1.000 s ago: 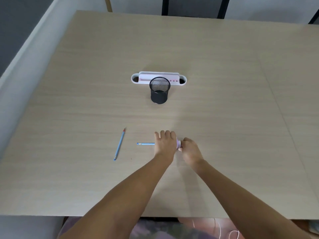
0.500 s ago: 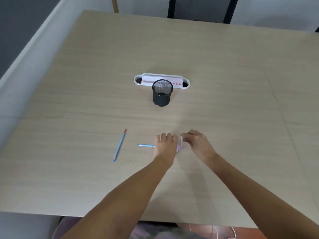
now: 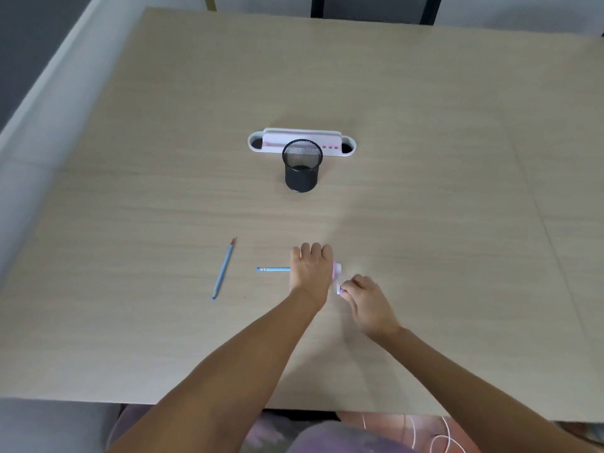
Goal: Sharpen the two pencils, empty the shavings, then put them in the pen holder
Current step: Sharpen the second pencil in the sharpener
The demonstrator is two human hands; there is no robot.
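My left hand (image 3: 310,273) lies fingers-down over a small pink and white sharpener (image 3: 337,273), gripping it. A blue pencil (image 3: 273,269) sticks out to the left from under that hand, its tip end hidden. My right hand (image 3: 366,304) pinches the sharpener's handle at its near right side; the handle is blurred. A second blue pencil (image 3: 224,269) with a red tip lies loose on the table to the left. The black mesh pen holder (image 3: 301,170) stands upright further back, empty as far as I can see.
A white and pink desk organiser (image 3: 348,148) sits right behind the pen holder. The wooden table (image 3: 425,191) ends at a pale wall on the left, and its near edge runs just above my lap.
My right hand swung from beside the sharpener up to its far side, then back down to its near side. My left hand and both pencils stayed in place.
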